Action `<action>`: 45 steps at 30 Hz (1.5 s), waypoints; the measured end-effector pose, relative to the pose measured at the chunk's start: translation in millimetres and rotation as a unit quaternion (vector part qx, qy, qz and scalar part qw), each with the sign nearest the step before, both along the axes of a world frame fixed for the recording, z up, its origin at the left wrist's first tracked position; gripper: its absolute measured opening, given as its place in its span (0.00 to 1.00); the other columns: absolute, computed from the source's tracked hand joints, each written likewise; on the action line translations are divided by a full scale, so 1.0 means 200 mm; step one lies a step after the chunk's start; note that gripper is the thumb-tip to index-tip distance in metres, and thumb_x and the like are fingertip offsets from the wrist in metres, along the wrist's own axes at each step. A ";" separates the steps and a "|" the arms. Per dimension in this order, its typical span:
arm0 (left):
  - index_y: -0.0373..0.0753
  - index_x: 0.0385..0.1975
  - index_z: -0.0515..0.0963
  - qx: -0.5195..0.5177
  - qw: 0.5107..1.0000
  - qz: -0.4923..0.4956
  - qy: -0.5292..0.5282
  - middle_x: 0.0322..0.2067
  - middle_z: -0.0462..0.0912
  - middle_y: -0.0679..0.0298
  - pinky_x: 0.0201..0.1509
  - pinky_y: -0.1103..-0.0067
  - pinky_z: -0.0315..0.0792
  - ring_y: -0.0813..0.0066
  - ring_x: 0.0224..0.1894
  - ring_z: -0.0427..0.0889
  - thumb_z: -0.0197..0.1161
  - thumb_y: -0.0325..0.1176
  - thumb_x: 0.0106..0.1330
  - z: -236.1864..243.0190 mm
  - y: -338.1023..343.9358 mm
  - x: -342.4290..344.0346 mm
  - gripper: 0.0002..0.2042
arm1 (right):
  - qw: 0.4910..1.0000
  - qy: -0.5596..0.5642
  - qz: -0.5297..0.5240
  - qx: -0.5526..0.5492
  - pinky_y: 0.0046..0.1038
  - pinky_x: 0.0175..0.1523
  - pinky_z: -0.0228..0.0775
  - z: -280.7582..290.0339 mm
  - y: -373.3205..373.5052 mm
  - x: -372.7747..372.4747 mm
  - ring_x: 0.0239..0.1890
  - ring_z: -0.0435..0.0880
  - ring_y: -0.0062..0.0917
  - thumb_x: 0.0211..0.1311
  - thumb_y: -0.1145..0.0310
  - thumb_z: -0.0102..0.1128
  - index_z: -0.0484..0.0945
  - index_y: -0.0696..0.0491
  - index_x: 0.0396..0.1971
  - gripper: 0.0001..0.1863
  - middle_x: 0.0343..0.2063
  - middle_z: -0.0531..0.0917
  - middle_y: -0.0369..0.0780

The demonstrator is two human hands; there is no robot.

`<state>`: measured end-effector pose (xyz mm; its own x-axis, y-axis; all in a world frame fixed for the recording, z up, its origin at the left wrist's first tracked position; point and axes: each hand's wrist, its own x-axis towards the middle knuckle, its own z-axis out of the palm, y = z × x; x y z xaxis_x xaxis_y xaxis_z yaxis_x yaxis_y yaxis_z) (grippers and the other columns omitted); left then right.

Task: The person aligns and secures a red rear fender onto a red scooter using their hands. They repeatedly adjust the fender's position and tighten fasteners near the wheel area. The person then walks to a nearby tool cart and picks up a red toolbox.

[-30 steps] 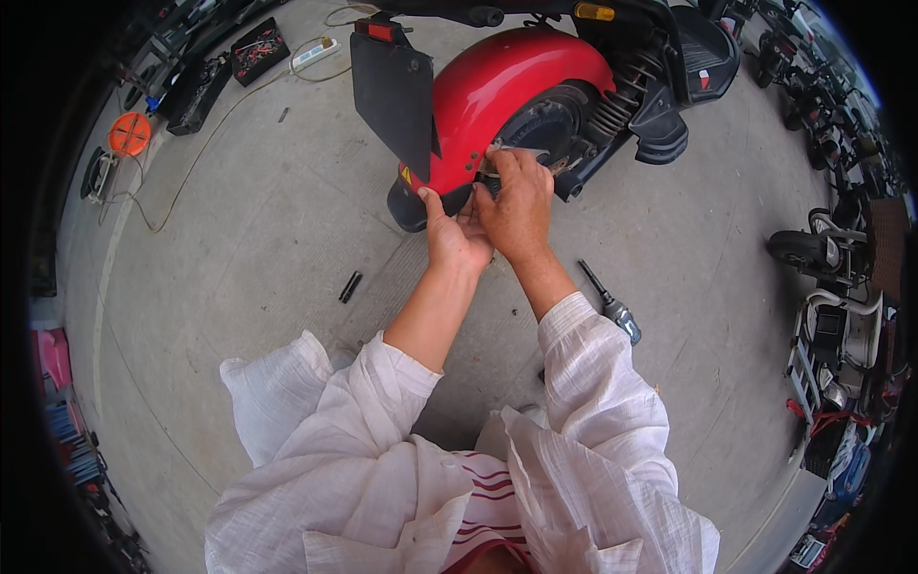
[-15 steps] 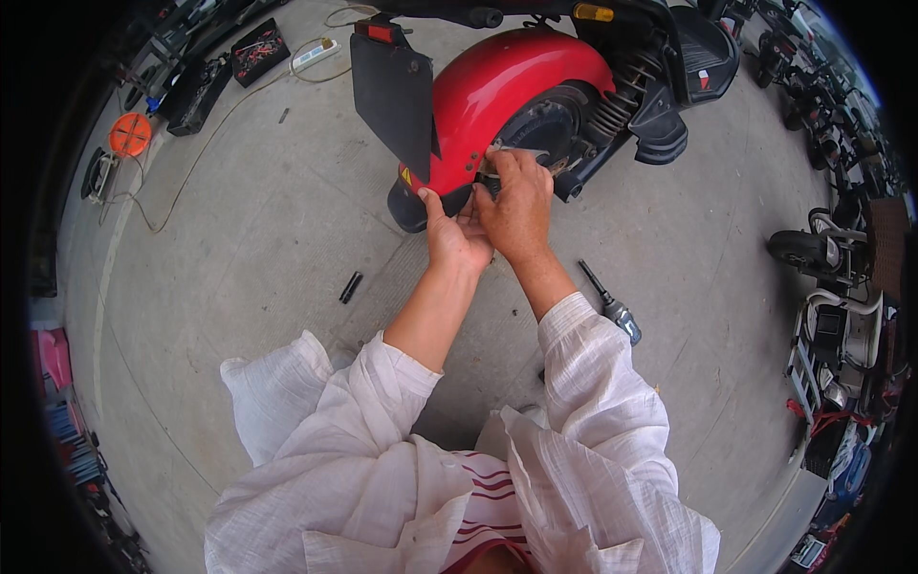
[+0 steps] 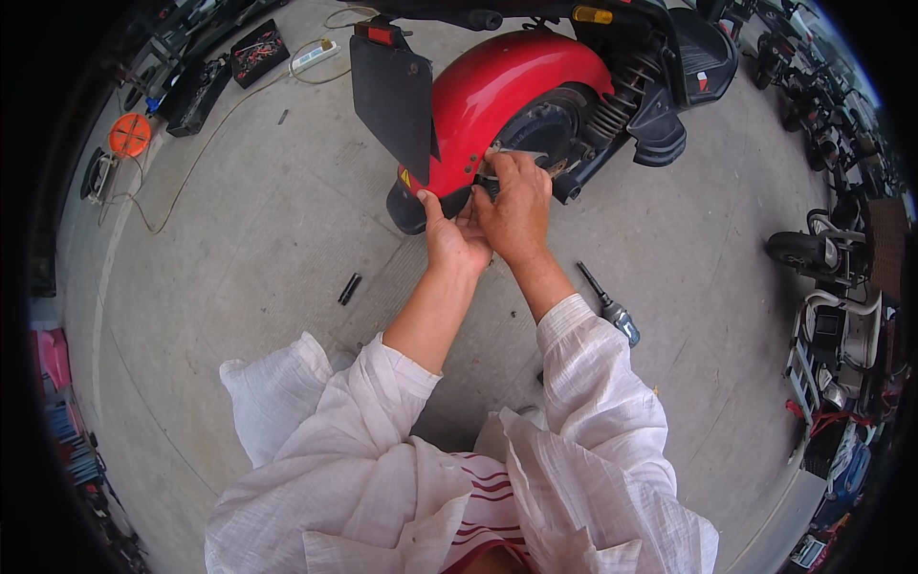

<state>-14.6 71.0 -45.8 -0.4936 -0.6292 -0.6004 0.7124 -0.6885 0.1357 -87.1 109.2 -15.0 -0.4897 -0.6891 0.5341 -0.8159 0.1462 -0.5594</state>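
The red rear fender (image 3: 507, 72) of an electric scooter stands in front of me, curved over a dark wheel (image 3: 537, 126). My left hand (image 3: 457, 249) grips the fender's lower rear edge, thumb on its outer face and fingers tucked beneath. Right beside it, my right hand (image 3: 516, 209) is closed, with bent fingers against the metal bracket area between fender and wheel hub. Whatever its fingertips pinch is hidden behind the hand. A black mudflap (image 3: 405, 212) hangs just past my left thumb.
On the concrete floor lie a power driver (image 3: 620, 318) with a long shaft, right of my forearm, and a short black cylinder (image 3: 350, 289) to the left. Tool trays (image 3: 258, 53), a power strip (image 3: 314, 55) and an orange reel (image 3: 130, 135) sit far left. Parked scooters (image 3: 813, 251) line the right.
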 end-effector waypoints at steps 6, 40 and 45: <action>0.34 0.53 0.67 -0.010 1.000 -0.016 -0.004 0.45 0.70 0.60 0.65 0.67 0.65 0.71 0.53 0.72 0.38 0.67 0.67 0.03 0.01 0.00 0.37 | 1.000 0.001 0.003 -0.003 0.37 0.55 0.61 0.00 0.00 0.00 0.46 0.76 0.38 0.38 0.76 0.67 0.78 0.55 0.42 0.23 0.39 0.78 0.42; 0.34 0.52 0.68 -0.004 1.000 0.000 0.002 0.44 0.69 0.60 0.64 0.69 0.66 0.70 0.51 0.72 0.40 0.67 0.67 0.02 0.01 0.00 0.36 | 1.000 0.003 -0.001 -0.007 0.37 0.55 0.61 0.00 0.00 0.00 0.46 0.76 0.38 0.38 0.76 0.67 0.78 0.55 0.42 0.23 0.39 0.78 0.42; 0.35 0.53 0.68 -0.010 1.000 -0.005 0.007 0.45 0.69 0.60 0.64 0.68 0.66 0.71 0.52 0.72 0.39 0.66 0.67 0.02 0.01 0.00 0.36 | 1.000 0.000 0.001 -0.005 0.37 0.55 0.61 0.00 0.00 0.00 0.46 0.75 0.38 0.39 0.76 0.67 0.78 0.55 0.42 0.23 0.39 0.78 0.42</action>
<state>-13.7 72.6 -42.8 -0.5080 -0.6363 -0.5806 0.7076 -0.6926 0.1399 -86.4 109.2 -14.9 -0.4880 -0.6852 0.5407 -0.8160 0.1382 -0.5613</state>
